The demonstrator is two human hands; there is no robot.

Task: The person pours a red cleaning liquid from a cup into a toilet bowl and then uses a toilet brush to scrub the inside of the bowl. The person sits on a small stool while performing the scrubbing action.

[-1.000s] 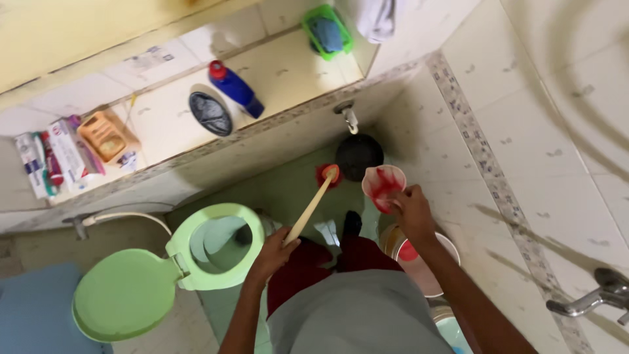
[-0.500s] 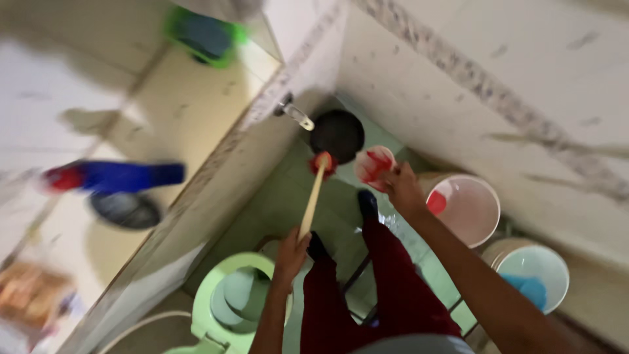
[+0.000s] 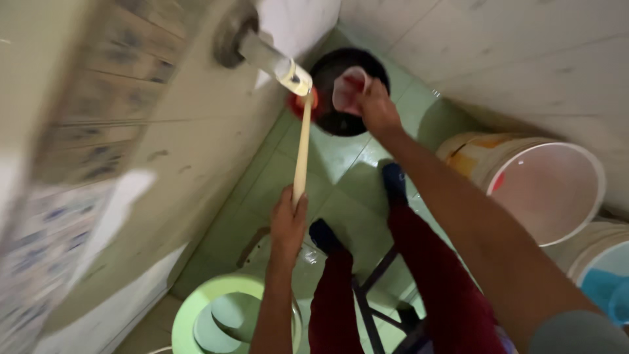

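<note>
My left hand (image 3: 289,216) grips the pale wooden handle (image 3: 301,151) of a brush whose red head (image 3: 303,102) rests on the green floor beside a black bucket (image 3: 341,118). My right hand (image 3: 375,105) holds a pink-and-red plastic mug (image 3: 347,88) tilted over the black bucket in the corner. A metal tap (image 3: 268,60) juts from the tiled wall just above the brush head. My legs in dark red trousers and dark socks stand below.
A large white bucket (image 3: 557,190) stands at the right, with a second bucket (image 3: 599,275) holding blue water behind it. A light green toilet bowl (image 3: 216,314) sits at the bottom left. Tiled walls close in on the left and top.
The view has swung down and closer to the corner. My right hand moved the mug up over the black bucket. The brush handle now stands more upright.
</note>
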